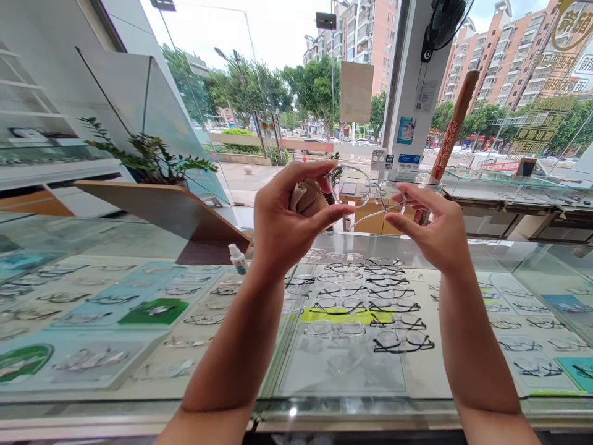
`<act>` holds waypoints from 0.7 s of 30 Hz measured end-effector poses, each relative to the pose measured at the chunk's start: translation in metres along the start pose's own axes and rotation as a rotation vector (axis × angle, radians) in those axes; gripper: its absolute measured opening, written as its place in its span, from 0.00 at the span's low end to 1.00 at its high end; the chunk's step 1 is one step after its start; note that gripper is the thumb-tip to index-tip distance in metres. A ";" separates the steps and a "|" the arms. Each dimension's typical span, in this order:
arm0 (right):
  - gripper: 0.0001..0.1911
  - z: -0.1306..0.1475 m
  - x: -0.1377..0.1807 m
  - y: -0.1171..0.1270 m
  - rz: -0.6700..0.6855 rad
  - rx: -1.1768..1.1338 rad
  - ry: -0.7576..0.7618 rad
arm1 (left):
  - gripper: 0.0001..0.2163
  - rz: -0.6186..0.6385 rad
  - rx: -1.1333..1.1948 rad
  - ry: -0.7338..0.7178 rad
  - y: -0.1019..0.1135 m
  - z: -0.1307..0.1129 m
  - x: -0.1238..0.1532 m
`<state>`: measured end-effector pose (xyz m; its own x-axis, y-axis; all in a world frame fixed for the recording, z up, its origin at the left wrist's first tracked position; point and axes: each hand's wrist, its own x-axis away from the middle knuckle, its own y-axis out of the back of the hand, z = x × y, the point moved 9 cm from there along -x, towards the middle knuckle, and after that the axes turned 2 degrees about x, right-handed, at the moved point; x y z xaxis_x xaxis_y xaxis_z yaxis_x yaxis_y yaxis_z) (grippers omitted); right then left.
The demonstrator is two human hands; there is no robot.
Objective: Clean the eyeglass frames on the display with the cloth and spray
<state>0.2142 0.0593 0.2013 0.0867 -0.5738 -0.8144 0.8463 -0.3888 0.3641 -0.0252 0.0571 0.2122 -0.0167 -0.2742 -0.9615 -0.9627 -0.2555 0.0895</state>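
A pair of clear-framed eyeglasses (369, 185) is held up in front of me, above the glass display case. My left hand (291, 210) grips its left side between thumb and forefinger. A crumpled beige cloth (306, 196) is tucked in the curled fingers of that same hand. On the other side, my right hand (433, 225) pinches the right rim with thumb and fingers. One thin temple arm slants down and left below the lenses. Under the hands, rows of eyeglasses (343, 306) lie in the case.
A small white spray bottle (238, 259) stands on the glass display case (343, 371), left of my forearm. Behind it are a slanted wooden board (162, 207) and a potted plant (152, 154). Further off, a wall fan (445, 25) hangs beside large windows facing a street.
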 end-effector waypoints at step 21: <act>0.24 0.043 0.015 0.019 -0.285 0.247 0.207 | 0.23 0.088 0.069 0.035 -0.001 0.011 -0.005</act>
<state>0.2089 0.0119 0.2157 -0.0076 -0.2718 -0.9623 0.7029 -0.6859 0.1882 -0.0268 0.0690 0.2135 -0.0938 -0.3249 -0.9411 -0.9742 -0.1647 0.1540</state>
